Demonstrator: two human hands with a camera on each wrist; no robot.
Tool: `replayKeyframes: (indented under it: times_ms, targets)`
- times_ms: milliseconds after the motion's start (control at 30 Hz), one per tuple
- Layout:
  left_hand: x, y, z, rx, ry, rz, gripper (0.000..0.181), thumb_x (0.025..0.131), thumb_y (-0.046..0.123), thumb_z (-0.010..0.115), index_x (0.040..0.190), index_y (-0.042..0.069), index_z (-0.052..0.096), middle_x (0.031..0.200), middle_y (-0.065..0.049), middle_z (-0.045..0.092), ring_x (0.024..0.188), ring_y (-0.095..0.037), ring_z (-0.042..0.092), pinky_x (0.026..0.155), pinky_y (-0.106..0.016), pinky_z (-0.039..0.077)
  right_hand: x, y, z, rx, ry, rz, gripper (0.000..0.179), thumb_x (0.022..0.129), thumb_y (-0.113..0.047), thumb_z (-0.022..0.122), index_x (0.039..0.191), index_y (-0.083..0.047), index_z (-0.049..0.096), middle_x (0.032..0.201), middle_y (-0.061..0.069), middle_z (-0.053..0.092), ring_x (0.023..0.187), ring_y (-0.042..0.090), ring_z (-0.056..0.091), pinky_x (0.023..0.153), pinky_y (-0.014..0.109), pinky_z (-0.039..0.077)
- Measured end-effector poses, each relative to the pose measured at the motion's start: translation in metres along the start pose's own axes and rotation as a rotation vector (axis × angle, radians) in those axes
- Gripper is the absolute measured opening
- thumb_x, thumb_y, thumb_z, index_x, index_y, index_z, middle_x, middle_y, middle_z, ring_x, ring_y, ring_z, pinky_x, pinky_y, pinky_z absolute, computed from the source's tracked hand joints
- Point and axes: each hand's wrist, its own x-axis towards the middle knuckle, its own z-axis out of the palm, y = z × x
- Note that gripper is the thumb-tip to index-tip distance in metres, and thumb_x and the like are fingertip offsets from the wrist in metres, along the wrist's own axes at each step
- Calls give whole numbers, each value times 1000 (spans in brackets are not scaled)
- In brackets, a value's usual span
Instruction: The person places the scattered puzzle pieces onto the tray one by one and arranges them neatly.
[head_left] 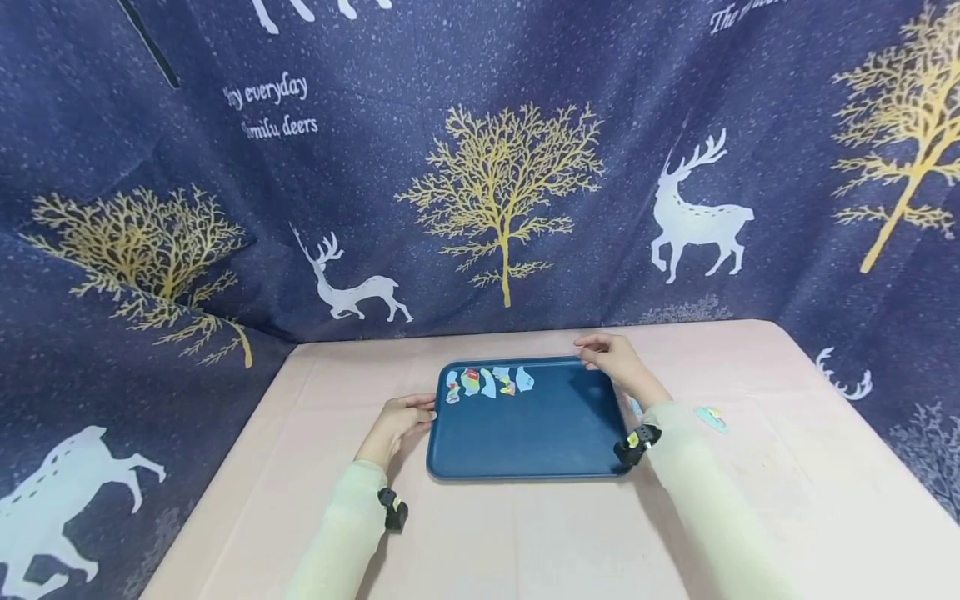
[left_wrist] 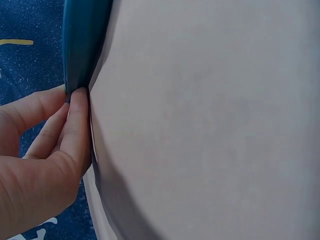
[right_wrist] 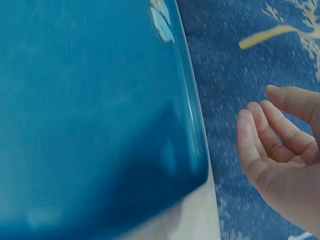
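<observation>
A dark blue rectangular tray [head_left: 525,437] lies on the table. My left hand [head_left: 399,423] is at its left side; in the left wrist view the thumb and fingers pinch the tray's rim [left_wrist: 86,45]. Over the far right corner is my right hand [head_left: 617,360], its fingers loosely bent and holding nothing. In the right wrist view a gap separates that hand [right_wrist: 282,145] from the tray's edge. Several small, flat, irregular pieces [head_left: 470,382], light blue with coloured patches, stand in a row along the tray's far left part.
Pale pink cloth covers the table [head_left: 480,542]. Right of the tray lies another light blue piece [head_left: 712,418], and one more [head_left: 636,407] is partly hidden by the right arm. A dark blue curtain [head_left: 510,167] with trees and deer hangs behind the table.
</observation>
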Motion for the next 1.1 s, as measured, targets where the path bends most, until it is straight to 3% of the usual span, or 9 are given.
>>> replayKeyframes:
  times_ms: [300, 433, 567, 800, 1100]
  targets:
    - [0, 2, -1, -10, -3, 0, 46, 80, -16, 56, 126, -7, 58, 125, -25, 60, 98, -23, 65, 86, -33, 57, -22, 13, -39, -149, 33, -28, 35, 95, -12, 58, 124, 8, 58, 120, 27, 61, 101, 34, 63, 89, 40, 56]
    - [-1, 4, -2, -6, 2, -13, 46, 80, -15, 57, 125, -5, 60, 125, -23, 60, 101, -24, 65, 87, -33, 57, -34, 20, -54, -192, 21, -25, 37, 94, -15, 61, 125, 6, 59, 118, 23, 64, 99, 25, 64, 85, 28, 55]
    - [-1, 4, -2, -2, 5, -13, 46, 80, -15, 57, 125, -4, 60, 125, -23, 61, 102, -24, 65, 86, -33, 57, -44, 28, -68, -181, -39, -27, 39, 93, -10, 61, 127, 8, 56, 117, 24, 64, 102, 28, 64, 82, 16, 51]
    - [-2, 4, -2, -2, -2, -14, 45, 81, -14, 58, 125, -5, 60, 125, -23, 60, 105, -27, 64, 87, -33, 57, -56, 41, -83, -155, -149, 7, 45, 90, -8, 63, 130, 8, 53, 121, 27, 61, 108, 37, 61, 82, 19, 53]
    - [-2, 2, -1, 11, 3, -21, 44, 81, -13, 60, 125, -5, 60, 124, -23, 61, 106, -28, 64, 87, -34, 57, -66, 57, -89, -160, -194, 24, 47, 87, -4, 65, 129, 13, 51, 116, 27, 63, 102, 33, 64, 77, 17, 52]
